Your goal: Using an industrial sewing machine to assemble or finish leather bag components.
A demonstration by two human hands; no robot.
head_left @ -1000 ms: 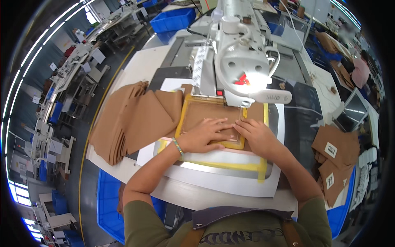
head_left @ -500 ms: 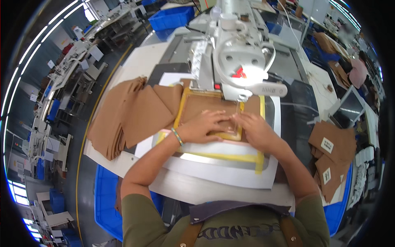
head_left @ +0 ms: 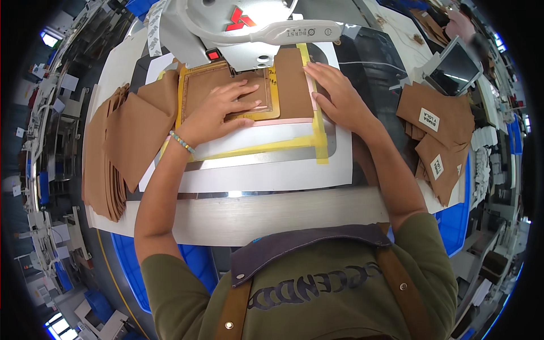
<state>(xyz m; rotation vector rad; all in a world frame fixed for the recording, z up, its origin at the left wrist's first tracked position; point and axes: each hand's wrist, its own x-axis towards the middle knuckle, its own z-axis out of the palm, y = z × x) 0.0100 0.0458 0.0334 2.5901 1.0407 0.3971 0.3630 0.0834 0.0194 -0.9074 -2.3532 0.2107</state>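
Observation:
My left hand (head_left: pixel 221 110) lies flat with fingers spread over a yellow-edged rectangular frame (head_left: pixel 275 96), which rests on a brown fabric panel (head_left: pixel 293 85). Stitched-looking lines run round the inside of the frame. At the panel's right side, my right hand (head_left: pixel 338 96) is outstretched, its fingertips on the yellow-taped edge (head_left: pixel 317 122). Beneath lies a silver plate (head_left: pixel 238 154) with yellow tape, on a white sheet (head_left: pixel 266 174). Directly beyond my left hand, the white sewing machine head (head_left: pixel 195 48) hangs over the frame and hides part of it.
A stack of brown fabric pieces (head_left: pixel 102 164) leans at the left, beside a larger folded piece (head_left: pixel 139 122). Brown pieces with white labels (head_left: pixel 439 105) lie at the right, below a small screen (head_left: pixel 452 67). Blue bins (head_left: pixel 131 263) sit below the table edge. Another person (head_left: pixel 460 25) is at the far right.
My right hand has moved away from the left hand, off the frame and onto the taped right edge. My left hand stays on the frame. The whole view has shifted.

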